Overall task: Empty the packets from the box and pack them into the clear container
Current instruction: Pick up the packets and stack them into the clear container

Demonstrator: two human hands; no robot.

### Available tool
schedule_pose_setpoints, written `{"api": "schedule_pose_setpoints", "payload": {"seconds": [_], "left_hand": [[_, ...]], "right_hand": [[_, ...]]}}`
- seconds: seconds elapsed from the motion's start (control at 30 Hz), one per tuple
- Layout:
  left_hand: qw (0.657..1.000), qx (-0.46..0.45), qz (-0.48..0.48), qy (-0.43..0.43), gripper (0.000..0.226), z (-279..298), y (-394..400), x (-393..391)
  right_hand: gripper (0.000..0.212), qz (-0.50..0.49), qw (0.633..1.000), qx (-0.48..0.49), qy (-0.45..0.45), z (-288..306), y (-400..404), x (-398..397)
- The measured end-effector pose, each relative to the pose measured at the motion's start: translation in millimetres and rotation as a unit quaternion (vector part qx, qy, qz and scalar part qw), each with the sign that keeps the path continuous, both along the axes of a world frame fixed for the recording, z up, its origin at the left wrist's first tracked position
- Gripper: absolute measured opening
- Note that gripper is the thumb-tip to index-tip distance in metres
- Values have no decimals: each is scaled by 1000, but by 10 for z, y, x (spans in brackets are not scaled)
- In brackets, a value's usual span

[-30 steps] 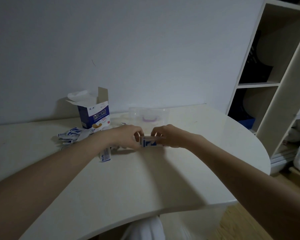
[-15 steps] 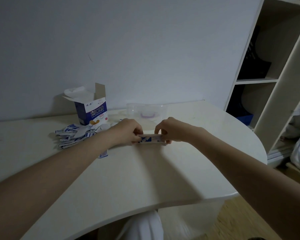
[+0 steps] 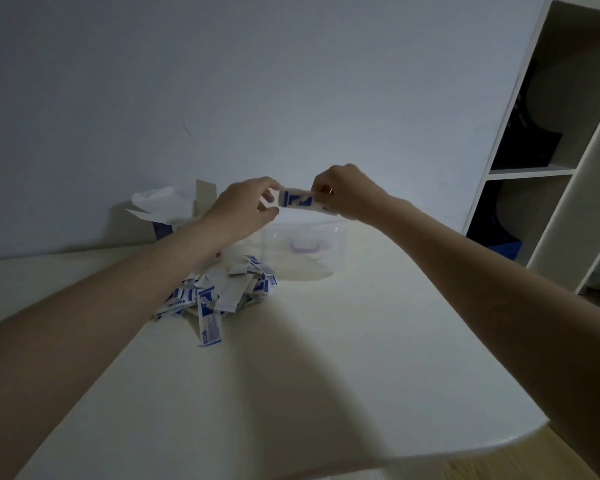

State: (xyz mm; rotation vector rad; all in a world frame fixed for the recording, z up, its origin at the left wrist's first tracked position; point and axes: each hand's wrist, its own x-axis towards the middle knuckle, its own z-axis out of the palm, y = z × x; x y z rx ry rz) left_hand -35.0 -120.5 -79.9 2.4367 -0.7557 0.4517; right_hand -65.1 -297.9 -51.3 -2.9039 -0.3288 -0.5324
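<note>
My right hand (image 3: 347, 192) pinches one end of a small stack of packets (image 3: 300, 199), held above the clear container (image 3: 303, 242); my left hand (image 3: 248, 206), fingers loosely curved, touches the other end. Blue print unreadable. Container contents unclear. Loose packets (image 3: 219, 292) heaped on bench (image 3: 326, 358); open box (image 3: 167, 213) behind.

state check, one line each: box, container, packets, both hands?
box: upright, top flaps open.
clear container: on the table, no lid on, no packets visible inside.
loose packets: heaped on the table.
held packets: in the air above the container.
left hand: grip on one end.
right hand: grip on the other.
</note>
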Motion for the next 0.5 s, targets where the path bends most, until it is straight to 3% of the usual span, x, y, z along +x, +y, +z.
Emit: {"api": "schedule_pose_setpoints", "payload": {"seconds": [0.07,0.13,0.23,0.33,0.5], "left_hand": [[991,130,6,30,45,-50,24,139],[977,201,-19,63,39,-135,32,241],[980,177,-58,64,27,-243,12,279],[974,209,-79,24,23,-350,-77,295],[973,211,-96,-14,25,-404,-304,367]], "right_hand": [[26,-5,1000,16,7,12,-44,156],[23,2,999,24,32,-29,-75,290],[22,18,991,6,134,-138,-113,463],[25,12,961,-2,278,-237,-168,586],[32,-40,937,-26,345,-410,-296,715]]}}
